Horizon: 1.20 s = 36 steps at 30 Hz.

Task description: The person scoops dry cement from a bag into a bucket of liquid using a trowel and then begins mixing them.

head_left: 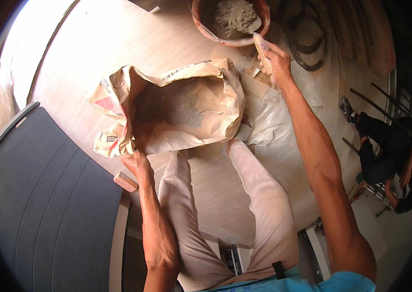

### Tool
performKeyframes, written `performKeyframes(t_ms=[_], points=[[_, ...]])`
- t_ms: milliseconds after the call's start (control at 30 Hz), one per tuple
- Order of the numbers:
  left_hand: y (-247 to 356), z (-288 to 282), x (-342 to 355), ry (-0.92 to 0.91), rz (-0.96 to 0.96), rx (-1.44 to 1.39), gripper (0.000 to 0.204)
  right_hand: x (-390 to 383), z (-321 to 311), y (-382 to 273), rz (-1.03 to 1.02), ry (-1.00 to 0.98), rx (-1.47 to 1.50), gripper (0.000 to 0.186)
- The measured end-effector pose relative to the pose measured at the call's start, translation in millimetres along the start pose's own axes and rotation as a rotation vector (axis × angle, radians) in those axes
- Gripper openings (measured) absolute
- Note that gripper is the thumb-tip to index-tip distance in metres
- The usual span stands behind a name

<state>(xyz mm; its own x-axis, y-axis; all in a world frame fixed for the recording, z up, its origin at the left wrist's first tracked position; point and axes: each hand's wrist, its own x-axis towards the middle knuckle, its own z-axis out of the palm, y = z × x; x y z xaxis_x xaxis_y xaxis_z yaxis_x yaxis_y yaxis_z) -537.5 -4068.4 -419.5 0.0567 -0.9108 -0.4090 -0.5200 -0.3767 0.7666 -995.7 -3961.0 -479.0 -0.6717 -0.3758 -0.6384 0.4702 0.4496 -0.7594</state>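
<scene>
My right hand [277, 62] is closed around the pale handle of a trowel [260, 46]. Its blade is over an orange-rimmed bucket [197, 22], at a heap of grey powder [235, 17]; the powder hides most of the blade. Nearer to me stands a wide-open brown paper cement sack [232, 104] with grey powder [181, 109] inside. My left hand [139, 165] grips the sack's near left corner, its fingers partly hidden by the paper. Just below that hand is a small reddish block [125, 181].
Crumpled clear plastic sheeting [269, 119] and cardboard lie right of the sack. A dark coiled hose [308, 36] is at the far right. Another person [386, 151] crouches at the right edge near metal bars. A dark grey panel [45, 190] fills the lower left.
</scene>
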Motion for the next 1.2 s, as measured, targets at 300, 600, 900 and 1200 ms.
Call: performKeyframes(t_ms=[300,600,900,1200], points=[[-8,-3,4,-0.014,0.025,0.049,0.006,-1,5,-8,-0.076,0.055,-0.217,0.045],[-3,-2,1,-0.004,-0.008,0.055,0.008,25,-9,-29,-0.310,0.110,-0.690,0.042],[-10,5,-1,0.045,-0.052,-0.022,0.024,11,-2,-73,-0.470,0.264,-0.966,0.040],[-15,16,-11,0.111,-0.195,-0.043,0.015,-3,-20,-70,-0.564,0.190,-1.040,0.043]])
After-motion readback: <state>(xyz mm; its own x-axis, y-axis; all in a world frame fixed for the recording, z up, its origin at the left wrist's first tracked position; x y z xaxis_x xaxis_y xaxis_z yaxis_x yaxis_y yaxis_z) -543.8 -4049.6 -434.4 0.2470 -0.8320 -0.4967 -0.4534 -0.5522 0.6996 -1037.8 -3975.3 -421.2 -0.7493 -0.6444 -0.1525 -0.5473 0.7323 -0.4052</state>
